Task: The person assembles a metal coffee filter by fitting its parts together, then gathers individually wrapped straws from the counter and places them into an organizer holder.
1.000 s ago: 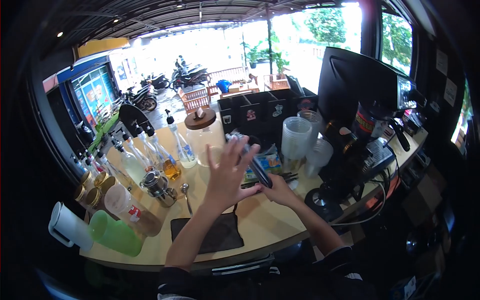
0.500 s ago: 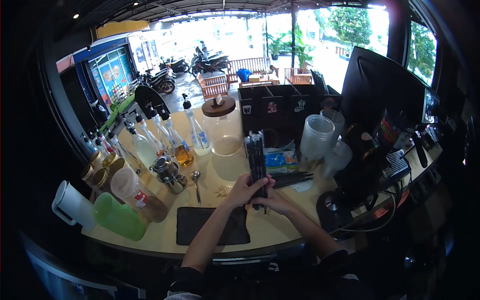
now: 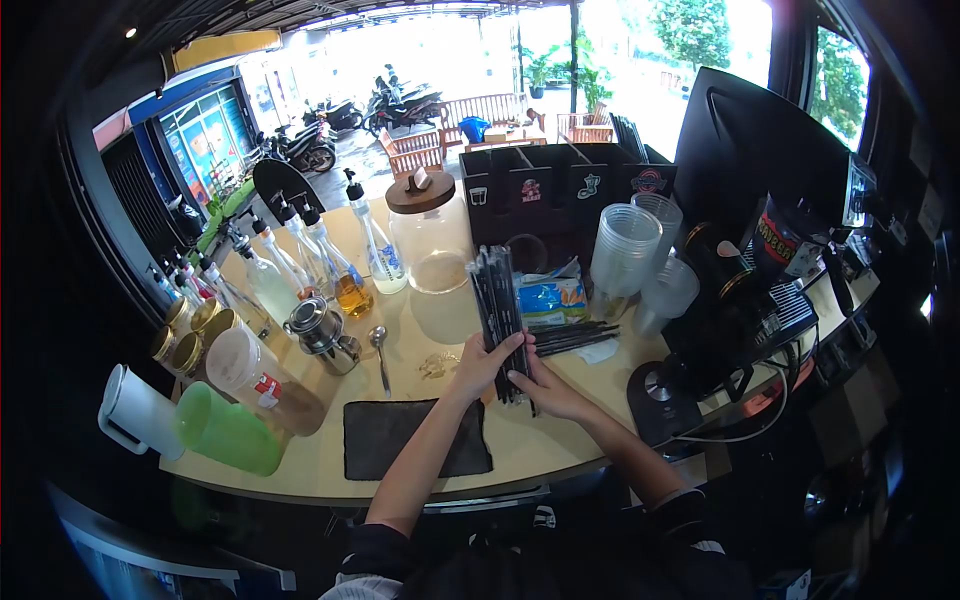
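Observation:
A bundle of black drinking straws [image 3: 495,295], in thin clear wrapping, stands nearly upright over the counter [image 3: 420,335], leaning a little left at the top. My left hand [image 3: 480,367] is wrapped round its lower part from the left. From the right my right hand [image 3: 548,390] grips it, fingers closed near the bottom. More black straws [image 3: 580,338] lie on the counter just right of the bundle, beside a blue packet [image 3: 555,300]. Below and left of my hands lies a dark folded cloth [image 3: 400,440].
Left stand pump bottles [image 3: 380,250], a metal pot [image 3: 322,335], a spoon [image 3: 380,355] and a green jug [image 3: 235,430]. A lidded glass jar [image 3: 435,240] and a black divided box [image 3: 560,195] stand behind. Stacked plastic cups [image 3: 625,250] and a coffee machine [image 3: 790,300] are at right.
The straw bundle now leans left at its top and looks more spread out. Both hands remain on it. The whole view has shifted slightly.

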`<state>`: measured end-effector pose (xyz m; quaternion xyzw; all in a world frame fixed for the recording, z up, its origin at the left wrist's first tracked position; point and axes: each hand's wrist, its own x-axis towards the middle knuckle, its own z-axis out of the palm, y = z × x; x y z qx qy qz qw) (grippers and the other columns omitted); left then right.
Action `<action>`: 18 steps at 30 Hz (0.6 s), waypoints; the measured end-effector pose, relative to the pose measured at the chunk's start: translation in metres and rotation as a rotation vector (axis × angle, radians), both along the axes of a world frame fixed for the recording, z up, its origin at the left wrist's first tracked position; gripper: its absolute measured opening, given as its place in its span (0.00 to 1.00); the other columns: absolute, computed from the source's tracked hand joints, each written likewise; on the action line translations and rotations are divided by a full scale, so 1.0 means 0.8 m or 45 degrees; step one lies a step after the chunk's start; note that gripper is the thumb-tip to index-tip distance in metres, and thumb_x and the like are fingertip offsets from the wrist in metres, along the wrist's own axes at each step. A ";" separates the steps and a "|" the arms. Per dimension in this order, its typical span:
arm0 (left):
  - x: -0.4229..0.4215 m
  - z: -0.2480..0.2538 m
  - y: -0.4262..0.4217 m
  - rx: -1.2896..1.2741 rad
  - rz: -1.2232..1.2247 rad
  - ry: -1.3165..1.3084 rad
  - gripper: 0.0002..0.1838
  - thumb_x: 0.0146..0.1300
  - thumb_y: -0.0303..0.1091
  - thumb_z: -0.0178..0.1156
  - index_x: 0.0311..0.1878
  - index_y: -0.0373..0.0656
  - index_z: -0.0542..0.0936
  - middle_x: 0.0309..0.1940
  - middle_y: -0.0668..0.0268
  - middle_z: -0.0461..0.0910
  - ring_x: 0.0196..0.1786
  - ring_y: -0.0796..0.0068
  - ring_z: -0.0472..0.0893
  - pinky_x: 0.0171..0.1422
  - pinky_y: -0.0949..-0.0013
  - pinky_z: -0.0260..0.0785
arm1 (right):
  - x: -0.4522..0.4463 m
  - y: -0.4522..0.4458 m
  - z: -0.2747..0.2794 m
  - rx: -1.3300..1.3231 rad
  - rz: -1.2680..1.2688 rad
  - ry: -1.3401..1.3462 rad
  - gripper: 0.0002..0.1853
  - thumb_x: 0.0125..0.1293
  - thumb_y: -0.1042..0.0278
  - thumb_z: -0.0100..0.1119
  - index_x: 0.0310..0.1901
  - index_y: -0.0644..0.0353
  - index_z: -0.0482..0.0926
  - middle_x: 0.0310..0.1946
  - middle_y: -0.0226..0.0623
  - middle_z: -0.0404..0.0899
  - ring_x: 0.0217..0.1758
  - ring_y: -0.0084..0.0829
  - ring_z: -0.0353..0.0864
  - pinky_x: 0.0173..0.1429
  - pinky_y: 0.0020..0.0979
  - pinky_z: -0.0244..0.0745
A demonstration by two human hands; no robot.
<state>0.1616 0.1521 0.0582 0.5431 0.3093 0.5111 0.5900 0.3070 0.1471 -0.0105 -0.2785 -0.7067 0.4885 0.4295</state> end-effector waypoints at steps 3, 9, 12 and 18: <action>0.006 -0.002 0.001 -0.107 0.061 -0.287 0.13 0.63 0.33 0.56 0.45 0.33 0.75 0.38 0.61 0.80 0.40 0.73 0.80 0.47 0.70 0.75 | 0.004 -0.016 0.017 -0.036 -0.024 -0.047 0.30 0.71 0.60 0.42 0.67 0.65 0.45 0.47 0.44 0.69 0.42 0.31 0.78 0.50 0.28 0.72; 0.014 0.006 -0.010 0.000 0.025 -0.201 0.13 0.63 0.31 0.57 0.48 0.34 0.73 0.39 0.61 0.79 0.41 0.74 0.79 0.48 0.71 0.74 | 0.007 -0.029 0.038 -0.160 -0.110 -0.205 0.26 0.72 0.58 0.38 0.65 0.63 0.52 0.34 0.42 0.74 0.26 0.28 0.78 0.30 0.25 0.72; 0.014 0.007 -0.011 0.007 0.052 -0.194 0.13 0.62 0.31 0.58 0.47 0.34 0.73 0.39 0.61 0.79 0.41 0.74 0.79 0.48 0.71 0.74 | -0.001 -0.034 0.042 0.067 -0.263 -0.122 0.22 0.72 0.58 0.38 0.62 0.62 0.58 0.28 0.37 0.75 0.22 0.22 0.75 0.23 0.22 0.67; 0.000 0.008 -0.005 -0.045 0.097 -0.366 0.13 0.63 0.31 0.57 0.47 0.34 0.73 0.38 0.62 0.78 0.40 0.74 0.79 0.48 0.71 0.74 | 0.020 -0.046 0.057 -0.222 -0.158 0.059 0.15 0.68 0.64 0.49 0.52 0.64 0.70 0.23 0.31 0.75 0.21 0.18 0.74 0.21 0.19 0.65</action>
